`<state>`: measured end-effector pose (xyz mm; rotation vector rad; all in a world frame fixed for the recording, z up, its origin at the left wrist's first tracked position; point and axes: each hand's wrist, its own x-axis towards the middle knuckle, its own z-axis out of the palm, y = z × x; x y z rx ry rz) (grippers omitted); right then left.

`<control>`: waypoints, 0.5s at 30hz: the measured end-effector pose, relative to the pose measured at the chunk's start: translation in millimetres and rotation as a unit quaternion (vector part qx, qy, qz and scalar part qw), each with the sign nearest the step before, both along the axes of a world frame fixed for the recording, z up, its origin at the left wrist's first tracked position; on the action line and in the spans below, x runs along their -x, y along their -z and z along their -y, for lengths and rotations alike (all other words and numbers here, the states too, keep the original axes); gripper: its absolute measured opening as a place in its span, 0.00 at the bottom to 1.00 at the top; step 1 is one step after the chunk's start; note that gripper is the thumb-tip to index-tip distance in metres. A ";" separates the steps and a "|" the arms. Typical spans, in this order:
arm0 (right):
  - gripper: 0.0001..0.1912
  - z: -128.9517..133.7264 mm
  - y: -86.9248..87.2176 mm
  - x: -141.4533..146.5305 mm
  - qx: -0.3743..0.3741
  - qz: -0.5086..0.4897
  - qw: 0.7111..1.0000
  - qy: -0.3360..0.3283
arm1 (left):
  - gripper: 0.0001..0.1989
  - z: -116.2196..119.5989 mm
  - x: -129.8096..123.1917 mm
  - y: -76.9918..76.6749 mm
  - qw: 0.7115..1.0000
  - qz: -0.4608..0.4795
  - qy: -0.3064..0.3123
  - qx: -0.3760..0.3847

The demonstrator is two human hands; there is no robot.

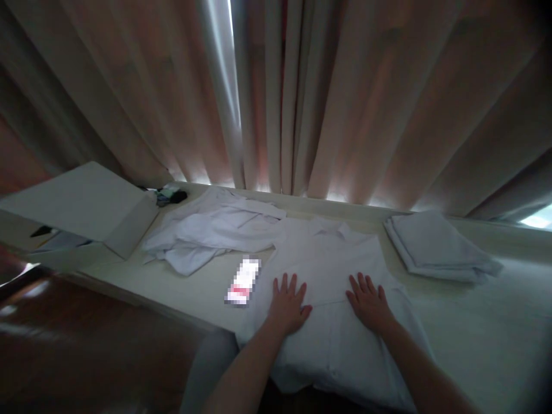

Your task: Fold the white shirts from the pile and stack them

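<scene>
A white shirt (328, 264) is spread out with its collar toward the curtains, and its lower part hangs over the near edge. Flat on its left side lies my left hand (288, 305), fingers spread. My right hand (368, 302) rests on the right side of the shirt, its fingers apart too. Neither hand grips the cloth. Just left of the shirt is a phone (244, 282) with a lit, blurred screen. A crumpled white garment (215, 224) lies farther left, touching the shirt. Folded white cloth (440, 244) sits to the right.
The pale surface (466, 322) runs along long closed curtains (366, 103). At the left stands an open white box or panel (81, 198), with small dark and greenish items (170, 194) behind it. Brown floor (107, 351) shows at the lower left.
</scene>
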<state>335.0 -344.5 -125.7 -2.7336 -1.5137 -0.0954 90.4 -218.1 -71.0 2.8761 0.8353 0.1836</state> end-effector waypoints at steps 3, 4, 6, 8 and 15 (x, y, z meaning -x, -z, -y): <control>0.32 -2.8 4.0 1.2 -0.006 0.011 1.000 -0.008 | 0.32 1.0 5.2 -3.6 1.000 -0.006 -0.001 0.008; 0.32 -3.7 6.1 1.9 -0.013 0.015 1.000 -0.010 | 0.32 1.0 6.3 -4.0 1.000 -0.012 -0.001 0.008; 0.33 -4.6 10.6 3.7 -0.024 0.020 0.999 -0.015 | 0.33 0.6 8.0 -3.8 1.000 -0.020 -0.001 0.009; 0.33 -4.4 14.2 5.9 -0.031 0.025 0.999 -0.015 | 0.33 0.3 8.9 -3.2 1.000 -0.018 -0.002 0.008; 0.33 -2.7 9.1 13.2 -0.030 0.042 0.999 -0.006 | 0.32 -1.0 9.2 -0.1 0.999 0.007 0.001 0.044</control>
